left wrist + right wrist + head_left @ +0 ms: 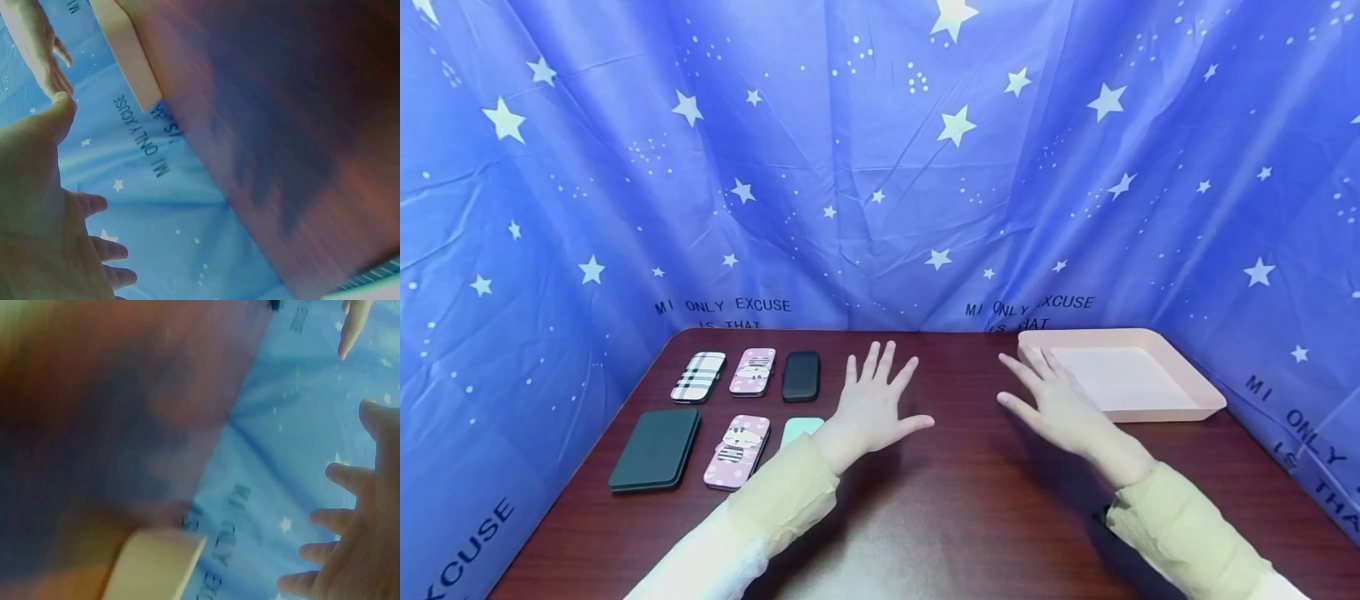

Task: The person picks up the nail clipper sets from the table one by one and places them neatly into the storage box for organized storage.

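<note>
My left hand (872,412) hovers over the middle of the table with its fingers spread, holding nothing. Just left of it, a mint green case (801,430) is partly hidden behind the wrist. A black case (801,377) lies beyond that one. Farther left are a plaid case (698,377), a pink patterned case (752,372), a second pink case (737,452) and a larger dark green case (655,450). My right hand (1063,408), fingers also spread and holding nothing, is in front of the left end of a pale pink tray (1180,400).
The dark reddish wooden table (955,517) carries all these things. A blue curtain with white stars (880,167) hangs behind it and along both sides. In the left wrist view, the tray's corner (134,62) shows near the table's edge.
</note>
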A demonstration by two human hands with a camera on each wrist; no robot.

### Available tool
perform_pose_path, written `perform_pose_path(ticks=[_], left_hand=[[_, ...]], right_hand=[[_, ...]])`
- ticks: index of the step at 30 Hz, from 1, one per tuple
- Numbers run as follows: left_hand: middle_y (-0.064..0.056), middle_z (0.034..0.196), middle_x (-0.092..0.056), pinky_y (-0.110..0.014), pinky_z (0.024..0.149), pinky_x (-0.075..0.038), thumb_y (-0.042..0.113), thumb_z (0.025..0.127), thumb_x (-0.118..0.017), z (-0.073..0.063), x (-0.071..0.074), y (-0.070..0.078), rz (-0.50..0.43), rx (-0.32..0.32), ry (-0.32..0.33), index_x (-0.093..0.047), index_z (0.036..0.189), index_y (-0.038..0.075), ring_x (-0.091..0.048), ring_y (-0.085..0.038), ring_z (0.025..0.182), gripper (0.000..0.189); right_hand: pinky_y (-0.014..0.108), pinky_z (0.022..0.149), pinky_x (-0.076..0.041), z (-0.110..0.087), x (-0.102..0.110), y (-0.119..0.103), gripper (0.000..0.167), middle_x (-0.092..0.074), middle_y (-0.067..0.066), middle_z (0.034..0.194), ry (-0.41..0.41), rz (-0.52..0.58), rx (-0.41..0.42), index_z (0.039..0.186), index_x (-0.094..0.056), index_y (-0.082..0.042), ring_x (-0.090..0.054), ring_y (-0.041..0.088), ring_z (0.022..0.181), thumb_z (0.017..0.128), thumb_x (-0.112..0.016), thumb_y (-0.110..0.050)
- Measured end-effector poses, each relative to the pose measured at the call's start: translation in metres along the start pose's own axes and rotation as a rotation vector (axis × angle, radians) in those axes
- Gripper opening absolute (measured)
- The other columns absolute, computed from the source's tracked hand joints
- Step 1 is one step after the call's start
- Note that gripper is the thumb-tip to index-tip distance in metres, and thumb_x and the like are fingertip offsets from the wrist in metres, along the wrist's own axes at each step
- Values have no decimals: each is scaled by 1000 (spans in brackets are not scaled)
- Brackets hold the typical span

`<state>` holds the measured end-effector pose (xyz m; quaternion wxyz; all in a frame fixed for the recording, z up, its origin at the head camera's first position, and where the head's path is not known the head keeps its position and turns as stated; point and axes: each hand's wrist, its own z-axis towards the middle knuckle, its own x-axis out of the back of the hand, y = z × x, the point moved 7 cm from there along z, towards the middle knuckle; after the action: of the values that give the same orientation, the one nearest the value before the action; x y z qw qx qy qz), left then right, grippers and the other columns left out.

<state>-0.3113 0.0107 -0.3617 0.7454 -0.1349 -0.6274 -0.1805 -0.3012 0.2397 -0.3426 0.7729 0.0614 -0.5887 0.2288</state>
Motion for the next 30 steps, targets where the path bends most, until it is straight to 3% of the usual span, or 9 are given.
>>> perform_pose_path(ticks=[5, 11, 15, 18, 21, 30], left_hand=[[-11, 158, -9, -58, 114, -11, 76, 83, -38, 23, 3, 18, 18, -17, 3, -17, 151, 29, -4, -32, 145, 86], [-11, 159, -9, -52, 115, -13, 76, 84, -36, 51, -1, 45, 43, -45, 12, -15, 152, 30, -5, -30, 146, 84], [-10, 159, -7, -49, 116, -14, 76, 84, -34, 67, -8, 63, 47, -53, -2, -12, 152, 29, -4, -28, 146, 85], [-8, 159, -7, -46, 117, -15, 76, 84, -33, 78, -15, 75, 47, -41, -21, -9, 153, 27, -3, -27, 146, 88], [-7, 159, -7, -44, 117, -15, 76, 84, -32, 89, -23, 88, 50, -35, -34, -8, 153, 25, -4, -25, 146, 89], [-5, 158, -14, -37, 116, -19, 76, 84, -33, 109, -41, 127, 31, -23, -46, -10, 153, 23, -8, -22, 146, 89]], right_hand=[[59, 112, -13, 10, 19, 31, 64, -22, 31, 149, 7, 0, 11, 144, -33, -2, -15, 47, 139, 96, -49, -41], [66, 108, -10, 11, 39, 82, 66, -18, 40, 145, -13, 5, -88, 144, -30, 1, -10, 58, 134, 96, -47, -42], [66, 106, -15, 11, 49, 112, 67, -23, 41, 142, -28, -80, -129, 143, -31, 3, -17, 61, 129, 97, -44, -44], [64, 106, -17, 14, 51, 132, 66, -25, 43, 139, -35, -116, -137, 141, -32, 6, -21, 61, 127, 98, -42, -43], [64, 107, -14, 15, 51, 151, 66, -24, 46, 137, -52, -84, -172, 140, -30, 9, -19, 62, 127, 99, -40, -42], [72, 99, -18, 7, 46, 203, 73, -19, 47, 137, -137, -57, -334, 142, -22, 10, -16, 63, 125, 99, -32, -47]])
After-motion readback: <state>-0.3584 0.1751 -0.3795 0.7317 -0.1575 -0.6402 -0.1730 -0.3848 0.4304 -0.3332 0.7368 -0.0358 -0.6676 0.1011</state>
